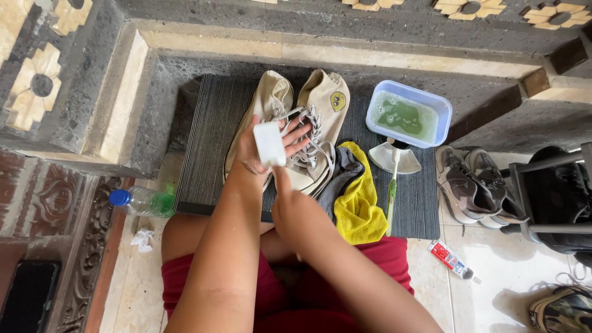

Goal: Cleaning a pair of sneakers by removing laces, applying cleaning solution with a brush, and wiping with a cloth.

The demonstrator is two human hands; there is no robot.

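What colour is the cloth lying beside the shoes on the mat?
The cloth is bright yellow, with a grey cloth partly over it; the head view shows it.

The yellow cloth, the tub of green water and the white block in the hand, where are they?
yellow cloth (361, 206): head view, middle fold.
tub of green water (408, 115): head view, green water surface.
white block (269, 143): head view, flat face.
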